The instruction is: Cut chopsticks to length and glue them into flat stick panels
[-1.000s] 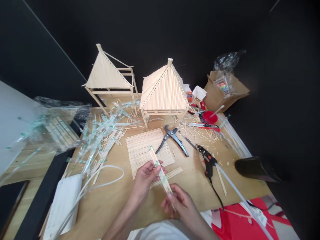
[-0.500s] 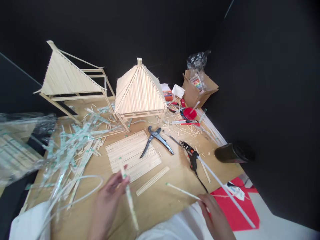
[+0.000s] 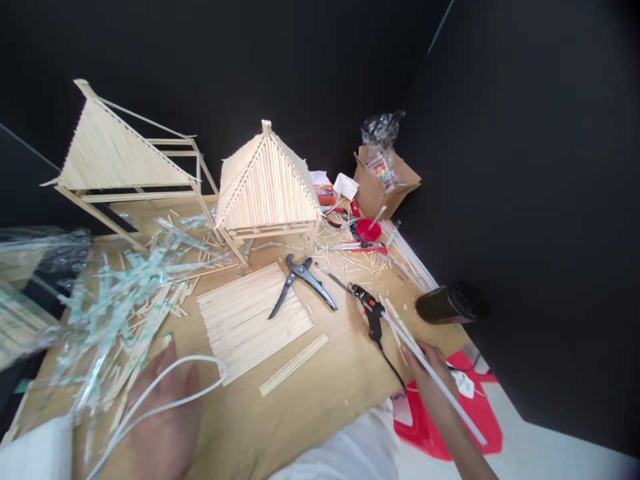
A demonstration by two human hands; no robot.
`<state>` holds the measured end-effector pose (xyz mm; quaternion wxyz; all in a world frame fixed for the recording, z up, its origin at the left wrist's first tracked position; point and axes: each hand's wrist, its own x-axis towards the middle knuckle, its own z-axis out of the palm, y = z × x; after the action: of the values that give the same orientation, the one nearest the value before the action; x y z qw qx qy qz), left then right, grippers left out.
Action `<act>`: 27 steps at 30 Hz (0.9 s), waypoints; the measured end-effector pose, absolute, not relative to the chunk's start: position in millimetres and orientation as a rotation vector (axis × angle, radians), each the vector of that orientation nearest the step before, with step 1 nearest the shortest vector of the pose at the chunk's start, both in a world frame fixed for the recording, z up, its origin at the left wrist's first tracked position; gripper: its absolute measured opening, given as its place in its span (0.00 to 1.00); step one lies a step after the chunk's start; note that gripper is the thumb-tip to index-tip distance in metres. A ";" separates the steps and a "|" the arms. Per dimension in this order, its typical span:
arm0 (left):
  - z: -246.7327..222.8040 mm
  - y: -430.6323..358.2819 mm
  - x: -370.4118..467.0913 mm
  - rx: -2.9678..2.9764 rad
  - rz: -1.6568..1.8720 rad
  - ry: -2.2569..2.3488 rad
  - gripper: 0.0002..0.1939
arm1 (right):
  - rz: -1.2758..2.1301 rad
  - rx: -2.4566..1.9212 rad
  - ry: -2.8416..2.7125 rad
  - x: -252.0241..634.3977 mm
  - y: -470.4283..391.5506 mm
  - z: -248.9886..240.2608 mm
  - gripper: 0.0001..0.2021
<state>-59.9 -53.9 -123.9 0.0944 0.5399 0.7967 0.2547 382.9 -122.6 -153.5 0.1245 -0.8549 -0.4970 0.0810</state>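
Observation:
My left hand (image 3: 167,413) is blurred at the lower left, behind a loop of white cable (image 3: 193,360). A small pale tip with green on it, like the strip of wrapper held earlier, shows at its fingertips; the rest is hidden. My right hand (image 3: 430,373) is at the table's right front edge, fingers closed around the lower end of a thin wooden stick (image 3: 395,317). The stick lies beside a black hot glue gun (image 3: 371,312), whose long white glue stick (image 3: 443,387) passes over my right hand.
Two stick-built model houses, one finished-looking (image 3: 273,183) and one partly open (image 3: 120,153), stand at the back. Pliers-like cutters (image 3: 305,277) rest on a stick mat (image 3: 250,320). Wrappers (image 3: 130,287) heap at left; a dark cup (image 3: 447,303) lies at right, near a cardboard box (image 3: 375,190).
My left hand has moved left and down, behind the cable. My right hand has moved up and right, bringing its stick beside the glue gun. The view has shifted slightly right.

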 end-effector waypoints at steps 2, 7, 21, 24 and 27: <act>-132.4 -61.1 -46.6 1.856 0.713 2.248 0.25 | 0.283 -2.473 -1.498 375.2 -110.2 -147.7 0.19; -139.6 -88.9 -5.3 1.997 0.944 2.029 0.20 | 0.396 -2.484 -1.599 367.0 -95.2 -136.3 0.16; -116.2 -94.5 40.7 1.632 0.919 1.523 0.11 | 0.639 -2.537 -1.589 382.0 -82.4 -140.4 0.04; -111.5 -92.9 49.8 1.546 0.919 1.454 0.11 | 0.699 -2.502 -1.509 384.9 -78.1 -136.1 0.04; -107.6 -90.1 55.6 1.415 0.901 1.376 0.11 | 0.811 -2.433 -1.389 389.1 -81.5 -125.7 0.06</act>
<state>55.6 -90.1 -107.6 0.4669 0.5766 0.5608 0.3674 389.1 -81.5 -125.7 0.1124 -0.8289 -0.4733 0.2762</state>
